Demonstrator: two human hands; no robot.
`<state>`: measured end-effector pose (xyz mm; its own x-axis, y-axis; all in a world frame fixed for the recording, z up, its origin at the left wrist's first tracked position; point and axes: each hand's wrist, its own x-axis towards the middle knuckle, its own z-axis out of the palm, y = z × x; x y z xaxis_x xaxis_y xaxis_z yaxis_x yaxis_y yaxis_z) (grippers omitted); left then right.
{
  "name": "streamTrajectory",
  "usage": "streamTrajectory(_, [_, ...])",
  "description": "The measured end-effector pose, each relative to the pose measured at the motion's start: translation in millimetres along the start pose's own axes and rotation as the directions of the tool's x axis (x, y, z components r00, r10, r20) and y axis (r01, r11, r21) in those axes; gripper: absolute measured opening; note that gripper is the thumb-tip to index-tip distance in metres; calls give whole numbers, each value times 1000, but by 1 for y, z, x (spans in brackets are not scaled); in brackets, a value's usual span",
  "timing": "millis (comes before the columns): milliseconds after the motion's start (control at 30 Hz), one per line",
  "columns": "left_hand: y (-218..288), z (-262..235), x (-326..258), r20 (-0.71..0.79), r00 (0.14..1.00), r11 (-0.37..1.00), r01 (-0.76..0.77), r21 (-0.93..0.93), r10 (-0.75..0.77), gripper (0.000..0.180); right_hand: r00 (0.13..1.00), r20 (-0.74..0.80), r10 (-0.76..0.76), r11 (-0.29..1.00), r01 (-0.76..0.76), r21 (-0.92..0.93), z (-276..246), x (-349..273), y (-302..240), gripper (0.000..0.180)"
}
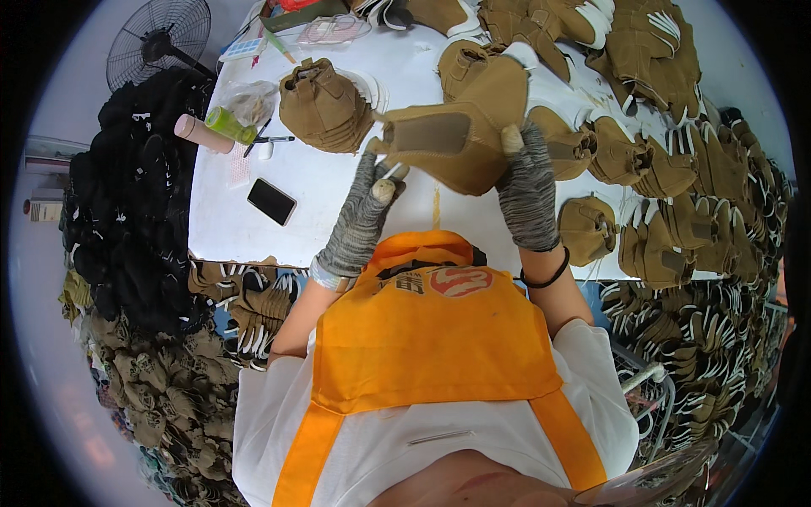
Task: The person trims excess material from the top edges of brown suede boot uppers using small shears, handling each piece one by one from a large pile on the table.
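Above the white table I hold a brown ankle-boot upper (486,127) with a darker elastic side panel. My left hand (356,215), in a grey fingerless glove with wrapped fingertips, grips its left end. A thin white stick-like piece shows by those fingers; I cannot tell what it is. My right hand (530,196), gloved alike and with a black band at the wrist, pinches the right end. Behind the held piece stands another brown boot upper (460,68). A further ribbed brown boot upper (325,106) stands at the left, near a white curved piece.
Rows of brown uppers (667,169) fill the table's right side. At left lie a phone (271,202), a pink cylinder (203,133), a green roll (230,125) and a pen (269,140). Black uppers (127,211) are piled beyond the left edge; a fan (159,42) stands behind.
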<state>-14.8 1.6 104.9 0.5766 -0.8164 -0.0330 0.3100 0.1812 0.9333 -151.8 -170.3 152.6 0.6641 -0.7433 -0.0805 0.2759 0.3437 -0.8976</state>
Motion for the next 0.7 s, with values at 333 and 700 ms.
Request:
streamTrajectory(333, [8, 19, 11, -137, 989, 998, -63, 4, 63, 69, 993, 99, -69, 987, 83, -141, 19, -16, 19, 44])
streamTrajectory(700, [26, 28, 7, -189, 945, 962, -247, 118, 266, 55, 981, 177, 81, 984, -50, -173, 9, -19, 25, 54])
